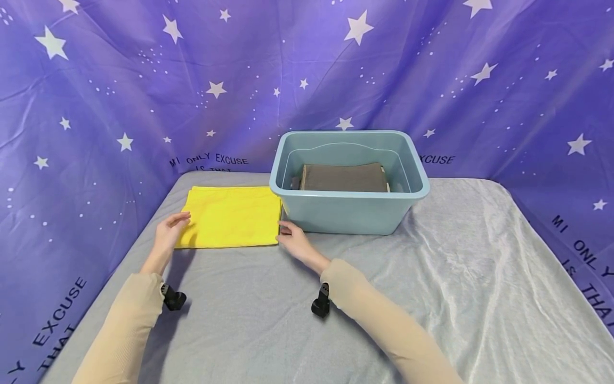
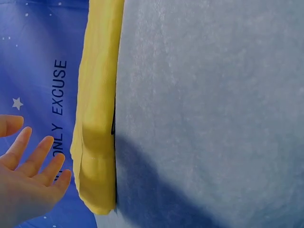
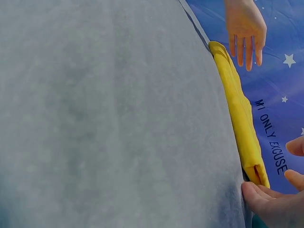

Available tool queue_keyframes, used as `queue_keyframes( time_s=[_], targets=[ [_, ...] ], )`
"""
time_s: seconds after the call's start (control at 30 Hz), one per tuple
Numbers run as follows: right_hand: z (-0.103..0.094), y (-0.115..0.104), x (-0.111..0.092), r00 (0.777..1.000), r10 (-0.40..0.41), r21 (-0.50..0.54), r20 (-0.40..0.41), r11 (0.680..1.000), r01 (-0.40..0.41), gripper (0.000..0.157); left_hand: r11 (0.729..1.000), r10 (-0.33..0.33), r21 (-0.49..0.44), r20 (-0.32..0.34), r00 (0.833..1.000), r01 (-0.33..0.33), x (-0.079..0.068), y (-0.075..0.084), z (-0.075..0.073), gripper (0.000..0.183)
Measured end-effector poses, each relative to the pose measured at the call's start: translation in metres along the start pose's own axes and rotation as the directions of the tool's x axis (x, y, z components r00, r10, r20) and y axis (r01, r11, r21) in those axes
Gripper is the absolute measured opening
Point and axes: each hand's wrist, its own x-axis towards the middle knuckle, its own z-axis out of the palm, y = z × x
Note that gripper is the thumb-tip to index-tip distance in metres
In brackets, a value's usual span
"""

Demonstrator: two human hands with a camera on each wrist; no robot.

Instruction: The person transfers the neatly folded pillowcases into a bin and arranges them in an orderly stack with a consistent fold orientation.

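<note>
A folded yellow cloth (image 1: 232, 216) lies flat at the back left of the bed-like surface, with a thin dark layer showing at its right edge. By its left edge is my left hand (image 1: 171, 229), fingers extended and spread, holding nothing; the left wrist view shows this hand (image 2: 33, 173) beside the cloth's rounded fold (image 2: 97, 142). At the near right corner, my right hand (image 1: 293, 240) has thumb and a finger together on the cloth's edge. In the right wrist view its fingertips (image 3: 251, 190) pinch at the folded end (image 3: 256, 175), other fingers raised apart.
A blue-grey plastic bin (image 1: 342, 213) stands right beside the cloth, with folded dark brown cloth (image 1: 342, 177) inside. Grey plush fabric (image 1: 249, 309) covers the surface and wrinkles at the right. A purple star-printed curtain (image 1: 288, 48) hangs behind and on both sides.
</note>
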Motion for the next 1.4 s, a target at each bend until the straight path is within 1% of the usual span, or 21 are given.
queue_keyframes(
  time_s=[0.17,0.37,0.53,0.73,0.87,1.03,1.27,1.4],
  targets=[
    [0.002,-0.003,0.002,1.000,0.029,0.003,0.003,1.000,-0.029,0.049,0.998,-0.038,0.043,0.015,0.999,0.037,0.005,-0.002,-0.002,0.045],
    [0.003,-0.005,0.006,0.999,0.041,-0.001,0.023,0.999,-0.041,0.054,0.998,-0.041,0.053,0.066,0.997,0.038,0.009,-0.006,-0.005,0.048],
    [0.004,-0.004,0.010,0.999,0.045,-0.009,0.025,0.999,-0.045,0.056,0.996,-0.065,0.063,0.080,0.995,0.060,0.012,-0.010,-0.006,0.051],
    [0.007,-0.003,0.013,0.999,0.043,-0.013,0.022,0.999,-0.043,0.058,0.989,-0.104,0.116,0.120,0.987,0.090,0.013,-0.013,-0.008,0.053],
    [0.008,-0.004,0.015,0.998,0.060,-0.018,0.016,0.998,-0.060,0.061,0.985,-0.127,0.137,0.145,0.981,0.107,0.014,-0.014,-0.009,0.054],
    [0.010,-0.003,0.018,0.997,0.082,-0.019,0.003,0.996,-0.082,0.062,0.981,-0.141,0.153,0.170,0.975,0.115,0.017,-0.018,-0.011,0.056],
    [0.012,-0.003,0.021,0.995,0.100,-0.030,-0.005,0.994,-0.100,0.062,0.978,-0.173,0.157,0.219,0.960,0.140,0.020,-0.025,-0.015,0.060],
    [0.012,-0.003,0.022,0.995,0.104,-0.017,-0.007,0.994,-0.104,0.062,0.978,-0.172,0.152,0.217,0.961,0.141,0.021,-0.025,-0.015,0.059]
  ],
)
